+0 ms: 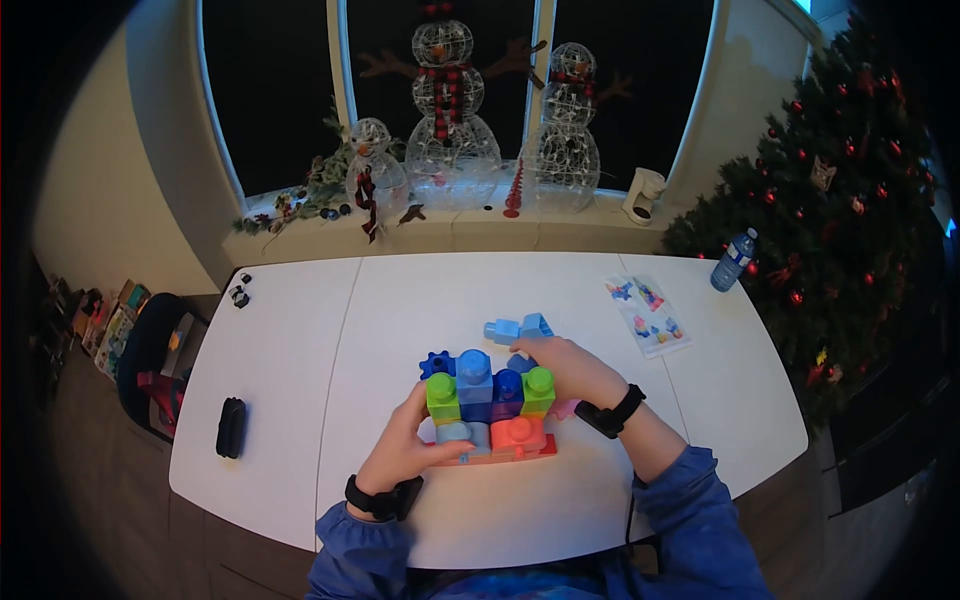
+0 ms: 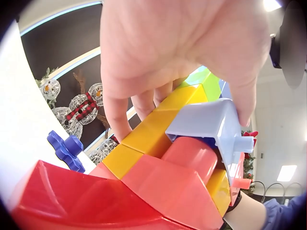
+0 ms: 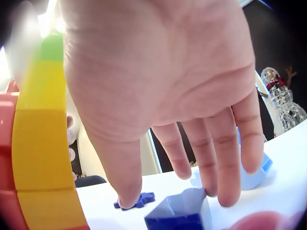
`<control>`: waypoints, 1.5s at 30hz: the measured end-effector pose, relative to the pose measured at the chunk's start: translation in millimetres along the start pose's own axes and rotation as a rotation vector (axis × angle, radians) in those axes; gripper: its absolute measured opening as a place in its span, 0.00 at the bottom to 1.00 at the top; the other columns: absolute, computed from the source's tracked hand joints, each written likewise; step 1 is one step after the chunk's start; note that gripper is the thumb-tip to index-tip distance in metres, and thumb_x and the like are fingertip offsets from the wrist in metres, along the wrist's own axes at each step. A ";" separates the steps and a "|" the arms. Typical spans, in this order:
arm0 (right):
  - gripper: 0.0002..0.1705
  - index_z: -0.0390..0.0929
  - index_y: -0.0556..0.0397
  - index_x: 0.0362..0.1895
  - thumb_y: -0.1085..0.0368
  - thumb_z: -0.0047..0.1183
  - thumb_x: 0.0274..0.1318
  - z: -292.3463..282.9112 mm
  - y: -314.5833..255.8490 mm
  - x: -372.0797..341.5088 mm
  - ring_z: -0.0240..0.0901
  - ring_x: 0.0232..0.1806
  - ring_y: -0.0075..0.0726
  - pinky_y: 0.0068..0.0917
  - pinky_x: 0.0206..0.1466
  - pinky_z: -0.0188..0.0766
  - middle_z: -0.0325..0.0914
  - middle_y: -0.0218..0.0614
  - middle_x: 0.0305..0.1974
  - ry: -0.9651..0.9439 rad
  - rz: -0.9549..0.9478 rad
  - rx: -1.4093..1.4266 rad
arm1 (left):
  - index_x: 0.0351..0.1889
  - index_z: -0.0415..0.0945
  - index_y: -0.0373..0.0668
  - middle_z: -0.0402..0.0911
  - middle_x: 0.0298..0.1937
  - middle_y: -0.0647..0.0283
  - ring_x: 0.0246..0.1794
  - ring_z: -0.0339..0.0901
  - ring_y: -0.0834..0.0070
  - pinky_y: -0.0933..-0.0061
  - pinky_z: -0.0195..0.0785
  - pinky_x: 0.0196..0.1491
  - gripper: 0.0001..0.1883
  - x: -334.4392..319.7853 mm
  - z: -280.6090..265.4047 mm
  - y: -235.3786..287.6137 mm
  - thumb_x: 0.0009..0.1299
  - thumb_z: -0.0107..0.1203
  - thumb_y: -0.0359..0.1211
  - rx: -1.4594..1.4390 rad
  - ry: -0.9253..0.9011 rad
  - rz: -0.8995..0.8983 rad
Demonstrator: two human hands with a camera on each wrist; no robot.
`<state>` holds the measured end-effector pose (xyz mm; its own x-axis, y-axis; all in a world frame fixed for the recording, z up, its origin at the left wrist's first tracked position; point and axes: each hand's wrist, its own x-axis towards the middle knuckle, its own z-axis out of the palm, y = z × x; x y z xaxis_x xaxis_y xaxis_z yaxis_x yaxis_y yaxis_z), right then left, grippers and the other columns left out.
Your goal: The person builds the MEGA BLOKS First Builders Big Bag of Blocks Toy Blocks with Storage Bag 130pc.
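My left hand [image 1: 395, 452] grips the left side of a toy-block structure [image 1: 475, 385]. Its thumb lies along a pale blue block [image 2: 206, 120] at the front, and the fingers reach round the yellow blocks [image 2: 148, 132]. Green and blue studded blocks top the stack; coral ones [image 1: 518, 434] and a red base [image 2: 81, 196] sit below. Behind the structure, my right hand [image 1: 570, 366] reaches down with thumb and fingers spread. Its fingertips are right at the rim of a loose blue block [image 3: 178, 213]. A dark blue gear-shaped piece [image 1: 436, 364] lies beyond the structure.
Light blue blocks [image 1: 506, 330] lie past the right hand, and a pink piece [image 1: 565, 408] sits beside the structure. A picture sheet [image 1: 648, 315] and a water bottle [image 1: 735, 260] are at the right. A black case [image 1: 231, 428] rests at the left.
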<state>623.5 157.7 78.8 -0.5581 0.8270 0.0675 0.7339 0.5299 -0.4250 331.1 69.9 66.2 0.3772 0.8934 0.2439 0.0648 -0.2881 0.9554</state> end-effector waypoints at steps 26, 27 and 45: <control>0.23 0.76 0.49 0.67 0.61 0.58 0.71 -57.4 -54.5 -29.7 0.81 0.59 0.55 0.40 0.61 0.77 0.82 0.47 0.57 0.366 -0.305 0.588 | 0.76 0.63 0.38 0.78 0.65 0.57 0.67 0.76 0.66 0.62 0.68 0.70 0.47 4.2 2.6 -8.7 0.61 0.79 0.34 -0.006 -0.006 0.047; 0.24 0.75 0.48 0.68 0.59 0.58 0.71 -59.4 -46.5 -18.4 0.81 0.58 0.55 0.42 0.61 0.78 0.82 0.47 0.56 0.399 -0.262 0.448 | 0.76 0.63 0.38 0.78 0.66 0.57 0.67 0.76 0.66 0.62 0.68 0.70 0.47 4.2 2.8 -9.4 0.62 0.79 0.34 -0.003 -0.008 0.046; 0.34 0.73 0.49 0.69 0.68 0.64 0.57 -63.4 -29.8 16.1 0.83 0.49 0.48 0.37 0.58 0.80 0.80 0.44 0.50 0.566 -0.018 0.313 | 0.76 0.61 0.38 0.77 0.67 0.57 0.67 0.75 0.66 0.62 0.66 0.71 0.48 6.6 5.2 -6.9 0.61 0.79 0.33 0.014 -0.043 0.007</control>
<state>617.2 167.2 149.7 -0.2159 0.8347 0.5065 0.5311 0.5358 -0.6565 337.9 76.0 60.4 0.4170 0.8757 0.2433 0.0747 -0.2998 0.9511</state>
